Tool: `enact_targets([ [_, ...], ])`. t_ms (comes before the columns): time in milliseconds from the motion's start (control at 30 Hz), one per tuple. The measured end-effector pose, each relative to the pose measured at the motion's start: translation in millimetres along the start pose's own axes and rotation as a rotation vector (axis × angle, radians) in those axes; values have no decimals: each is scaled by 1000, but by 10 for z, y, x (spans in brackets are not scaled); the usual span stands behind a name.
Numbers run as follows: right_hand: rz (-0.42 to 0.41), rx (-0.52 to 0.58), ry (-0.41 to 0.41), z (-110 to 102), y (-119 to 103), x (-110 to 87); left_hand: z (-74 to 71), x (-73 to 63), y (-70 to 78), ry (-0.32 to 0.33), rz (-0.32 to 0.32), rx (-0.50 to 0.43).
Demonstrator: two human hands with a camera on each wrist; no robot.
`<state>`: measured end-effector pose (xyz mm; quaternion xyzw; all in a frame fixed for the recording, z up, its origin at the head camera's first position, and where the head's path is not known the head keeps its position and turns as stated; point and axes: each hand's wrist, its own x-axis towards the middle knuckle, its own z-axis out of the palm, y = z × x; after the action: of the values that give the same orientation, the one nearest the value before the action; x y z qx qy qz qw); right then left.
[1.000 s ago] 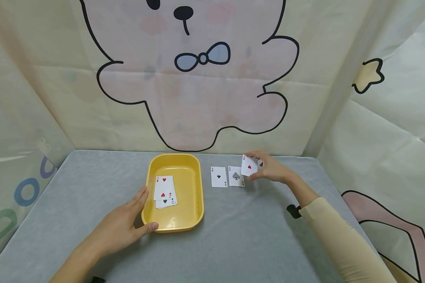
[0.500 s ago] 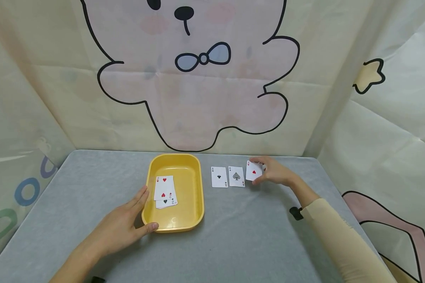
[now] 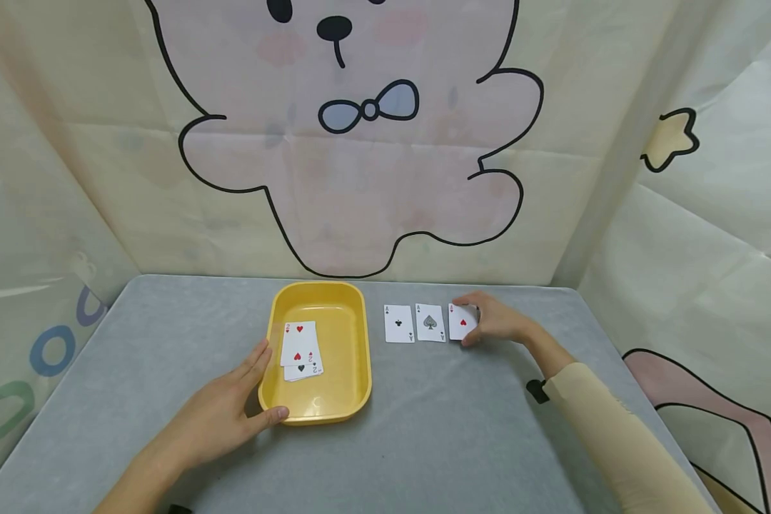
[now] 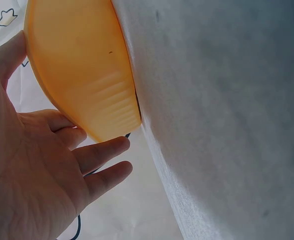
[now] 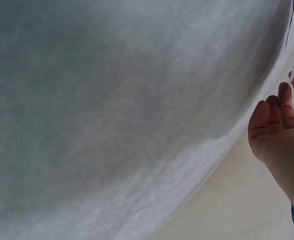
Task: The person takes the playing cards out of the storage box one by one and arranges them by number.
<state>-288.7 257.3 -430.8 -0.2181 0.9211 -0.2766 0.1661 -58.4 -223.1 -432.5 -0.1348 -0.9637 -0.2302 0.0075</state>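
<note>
A white paper-like playing card, the ace of hearts (image 3: 461,322), is near the tabletop's far edge, right of its middle; whether it lies fully flat is unclear. The right hand (image 3: 497,318) pinches it by its top and bottom edges between fingers and thumb. Just to its left, in a row, are a white ace of spades (image 3: 430,323) and a white ace of clubs (image 3: 399,325). The held card could slide over the spade, or be dragged askew, if the fingers let go unevenly.

Further left, a yellow, rounded rectangular tray (image 3: 350,389) holds a white two of hearts (image 3: 300,345) overlapping a white black-suited two (image 3: 304,371). The left hand (image 3: 221,407) touches its left side and near-left corner, fingers extended; a careless push there might shift both loose cards.
</note>
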Motion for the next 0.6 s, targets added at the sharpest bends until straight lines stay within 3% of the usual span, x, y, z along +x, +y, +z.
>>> enact_targets([
  [600,22,-56,-33,57,82,59,-3,-6,-4,11,17,5],
])
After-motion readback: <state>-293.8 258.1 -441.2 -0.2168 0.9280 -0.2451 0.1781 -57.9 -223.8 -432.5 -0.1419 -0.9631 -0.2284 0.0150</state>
